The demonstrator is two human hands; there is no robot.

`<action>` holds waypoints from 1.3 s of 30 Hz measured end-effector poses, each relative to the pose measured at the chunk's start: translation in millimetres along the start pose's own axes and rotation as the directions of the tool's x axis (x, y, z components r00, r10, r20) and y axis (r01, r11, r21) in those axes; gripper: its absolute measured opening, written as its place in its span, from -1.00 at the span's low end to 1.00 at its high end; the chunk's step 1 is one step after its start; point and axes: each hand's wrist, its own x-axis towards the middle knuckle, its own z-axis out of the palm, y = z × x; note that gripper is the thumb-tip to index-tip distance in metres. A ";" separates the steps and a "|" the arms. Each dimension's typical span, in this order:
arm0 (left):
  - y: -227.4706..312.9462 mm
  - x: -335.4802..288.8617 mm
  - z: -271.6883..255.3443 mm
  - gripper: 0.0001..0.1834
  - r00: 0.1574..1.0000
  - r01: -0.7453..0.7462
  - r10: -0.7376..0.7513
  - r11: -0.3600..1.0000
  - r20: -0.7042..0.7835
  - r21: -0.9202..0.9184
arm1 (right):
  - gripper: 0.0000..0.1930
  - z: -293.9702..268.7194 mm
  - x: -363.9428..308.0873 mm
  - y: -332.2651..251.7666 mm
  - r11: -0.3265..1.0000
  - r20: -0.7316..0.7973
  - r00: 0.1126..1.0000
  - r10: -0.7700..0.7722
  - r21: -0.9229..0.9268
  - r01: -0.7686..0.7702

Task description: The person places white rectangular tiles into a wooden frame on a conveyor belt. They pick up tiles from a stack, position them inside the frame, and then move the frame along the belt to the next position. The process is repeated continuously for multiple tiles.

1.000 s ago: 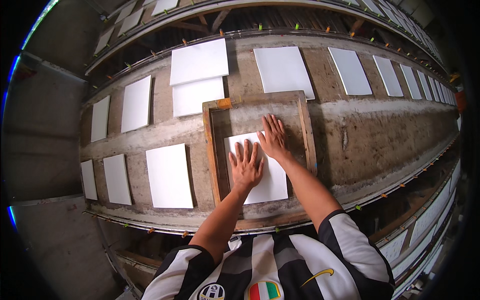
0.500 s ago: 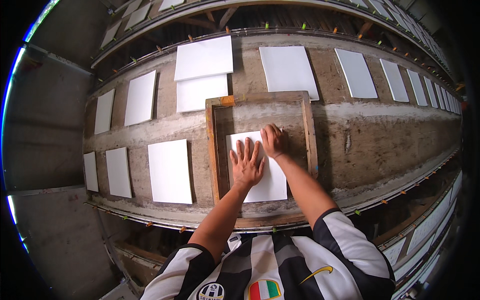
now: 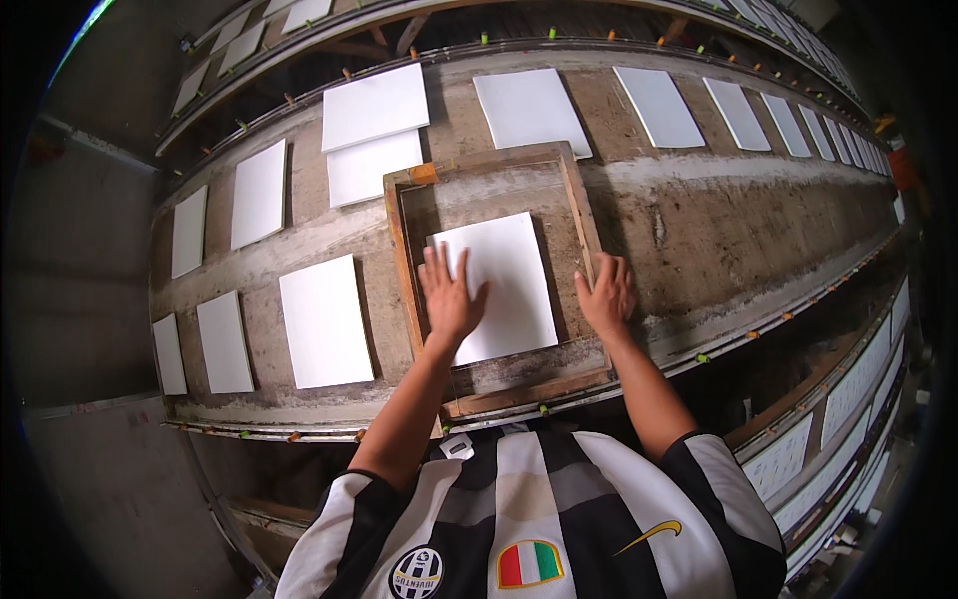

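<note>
A white rectangular sheet or thin board (image 3: 504, 285) lies inside a worn wooden frame (image 3: 403, 270), which rests on a long brown-stained table. Over the sheet's left side, my left hand (image 3: 452, 302) is open with its fingers spread; whether it still touches the surface I cannot tell. My right hand (image 3: 609, 298) is at the frame's right bar, its thumb towards the inside and its loosely bent fingers to the outside. It looks open, without a clear grip on the wood.
More white sheets lie in two rows, such as one at the left (image 3: 327, 321) and one beyond the frame (image 3: 531, 110). Orange and green pegs (image 3: 544, 409) line the table edges. A lower rack (image 3: 788, 454) with sheets stands at the right, another table at the far side.
My right hand has left the sheet's far edge and moved right to the frame's bar. The left hand has shifted towards the sheet's left edge. The view has tilted and shifted.
</note>
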 end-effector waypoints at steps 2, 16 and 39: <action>-10.3 -18.5 -33.2 -0.20 0.989 0.077 -0.086 0.994 -0.123 -0.076 | -0.44 -4.1 -8.2 32.6 0.997 0.117 0.990 0.079 -0.028 -0.076; -72.8 -93.6 -33.4 -0.57 0.927 0.370 -0.370 0.889 0.055 -0.269 | -0.47 -19.5 -22.3 31.3 0.980 0.427 0.883 0.197 -0.083 -0.178; 140.4 -14.0 -22.6 -0.50 0.892 0.348 -0.434 0.838 -0.127 -0.419 | -0.49 -109.1 89.9 194.9 0.995 0.314 0.945 0.096 0.003 -0.102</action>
